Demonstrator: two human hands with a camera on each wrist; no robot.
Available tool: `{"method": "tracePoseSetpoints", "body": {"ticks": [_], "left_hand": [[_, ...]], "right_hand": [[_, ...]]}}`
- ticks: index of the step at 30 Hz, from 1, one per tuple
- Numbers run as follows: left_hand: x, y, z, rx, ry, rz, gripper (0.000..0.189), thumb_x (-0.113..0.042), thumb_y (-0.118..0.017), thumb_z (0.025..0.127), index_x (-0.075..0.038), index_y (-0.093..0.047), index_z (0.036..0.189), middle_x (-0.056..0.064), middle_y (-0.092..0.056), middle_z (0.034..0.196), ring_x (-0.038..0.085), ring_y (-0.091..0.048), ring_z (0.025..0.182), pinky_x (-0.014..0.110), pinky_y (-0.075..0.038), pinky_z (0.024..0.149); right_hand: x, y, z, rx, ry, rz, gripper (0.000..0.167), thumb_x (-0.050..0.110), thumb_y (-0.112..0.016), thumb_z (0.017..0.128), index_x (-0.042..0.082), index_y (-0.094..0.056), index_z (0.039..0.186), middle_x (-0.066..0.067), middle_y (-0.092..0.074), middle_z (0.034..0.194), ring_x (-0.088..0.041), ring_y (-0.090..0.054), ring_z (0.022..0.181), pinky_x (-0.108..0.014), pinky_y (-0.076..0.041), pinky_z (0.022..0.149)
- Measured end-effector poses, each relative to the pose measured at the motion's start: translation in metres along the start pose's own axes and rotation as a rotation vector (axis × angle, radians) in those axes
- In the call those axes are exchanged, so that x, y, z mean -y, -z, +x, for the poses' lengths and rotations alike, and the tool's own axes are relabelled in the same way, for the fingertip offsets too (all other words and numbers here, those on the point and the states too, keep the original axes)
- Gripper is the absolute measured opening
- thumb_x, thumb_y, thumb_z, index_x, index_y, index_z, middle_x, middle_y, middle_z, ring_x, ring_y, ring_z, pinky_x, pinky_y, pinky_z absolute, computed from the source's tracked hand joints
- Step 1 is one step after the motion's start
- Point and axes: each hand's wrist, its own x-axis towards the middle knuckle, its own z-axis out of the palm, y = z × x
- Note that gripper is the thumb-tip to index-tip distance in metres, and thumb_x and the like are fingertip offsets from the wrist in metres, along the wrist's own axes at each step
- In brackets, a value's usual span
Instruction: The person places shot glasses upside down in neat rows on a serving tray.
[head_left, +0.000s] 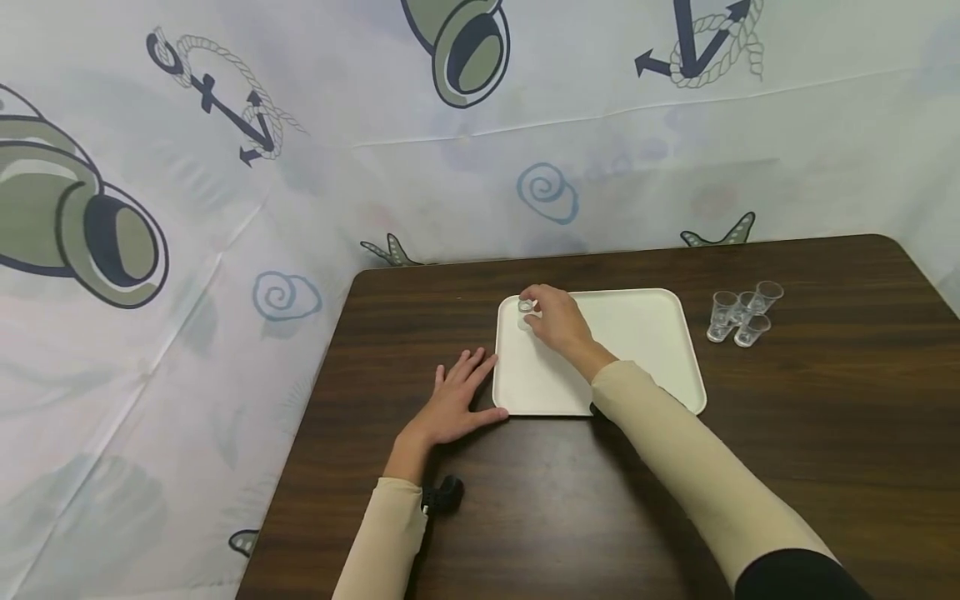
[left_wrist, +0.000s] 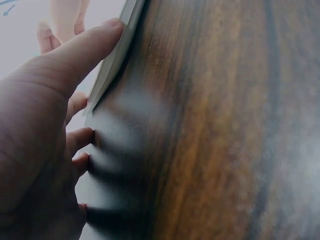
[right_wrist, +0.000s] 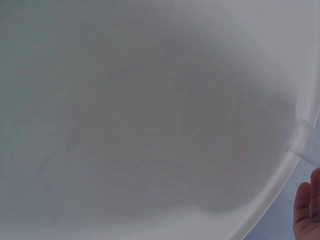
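A small clear shot glass (head_left: 526, 307) is at the far left corner of a white tray (head_left: 637, 350). My right hand (head_left: 557, 321) reaches across the tray and pinches this glass between thumb and fingers. In the right wrist view, a transparent edge of the glass (right_wrist: 306, 142) shows by the tray's rim, with some fingers (right_wrist: 302, 205) below it. My left hand (head_left: 450, 404) lies at the tray's left side, fingers spread. Its thumb (left_wrist: 95, 47) touches the tray's near left corner, and its fingertips come down beside the left rim.
Several more clear shot glasses (head_left: 738, 315) stand in a cluster on the dark wooden table (head_left: 810, 433), right of the tray. Behind and left of the table hangs a light cloth (head_left: 450, 183) printed with anchors and shells.
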Motion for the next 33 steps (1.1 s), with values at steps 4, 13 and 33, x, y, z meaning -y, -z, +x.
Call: {"method": "tracePoseSetpoints", "body": {"ticks": [4, 13, 33], "left_hand": [[-0.003, -0.001, 0.002, 0.0, -0.004, 0.001, 0.091, -0.066, -0.059, 0.087, -0.027, -0.02, 0.158, 0.007, -0.015, 0.163, 0.031, -0.007, 0.15, 0.068, -0.003, 0.109], [-0.005, -0.004, 0.003, 0.001, 0.001, -0.004, 0.091, -0.064, -0.062, 0.087, -0.026, -0.02, 0.159, 0.007, -0.015, 0.163, 0.03, -0.007, 0.15, 0.068, -0.002, 0.11], [-0.003, -0.003, 0.003, -0.01, 0.014, 0.017, 0.091, -0.065, -0.062, 0.086, -0.027, -0.022, 0.158, 0.008, -0.016, 0.163, 0.032, -0.008, 0.149, 0.069, -0.003, 0.109]], "right_hand": [[-0.001, -0.001, 0.002, -0.001, 0.004, -0.026, 0.03, 0.005, -0.067, 0.092, 0.011, -0.067, 0.121, -0.005, -0.065, 0.117, -0.023, -0.062, 0.1, -0.037, -0.049, 0.084], [0.0, -0.001, 0.005, 0.064, 0.007, -0.04, 0.04, 0.001, -0.063, 0.094, 0.011, -0.064, 0.132, -0.006, -0.063, 0.128, -0.022, -0.063, 0.104, -0.037, -0.05, 0.088], [-0.008, 0.025, -0.006, 0.057, 0.101, 0.037, 0.043, 0.004, -0.063, 0.094, 0.008, -0.057, 0.137, -0.009, -0.056, 0.128, -0.025, -0.063, 0.102, -0.039, -0.05, 0.081]]}}
